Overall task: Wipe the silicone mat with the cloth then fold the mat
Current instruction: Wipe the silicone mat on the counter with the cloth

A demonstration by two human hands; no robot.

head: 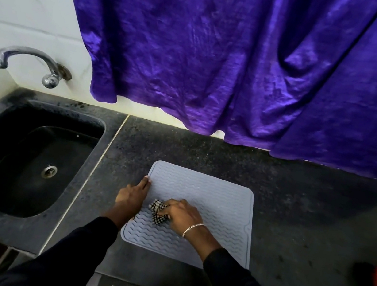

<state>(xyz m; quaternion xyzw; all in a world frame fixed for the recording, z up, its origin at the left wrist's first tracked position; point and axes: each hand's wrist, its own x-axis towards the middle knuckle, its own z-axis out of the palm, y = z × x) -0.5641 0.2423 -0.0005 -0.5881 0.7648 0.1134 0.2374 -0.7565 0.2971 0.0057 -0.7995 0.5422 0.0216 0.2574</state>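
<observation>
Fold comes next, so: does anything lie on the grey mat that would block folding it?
Only the checked black-and-white cloth, bunched under the right hand on the grey wavy-ribbed silicone mat, and the left hand pressing its left edge. Nothing else visible rests on it.

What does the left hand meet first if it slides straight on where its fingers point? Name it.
The left hand touches the left edge of the silicone mat; straight on lies its far corner, then bare counter, then probably the purple curtain hem, though depth is unclear.
</observation>
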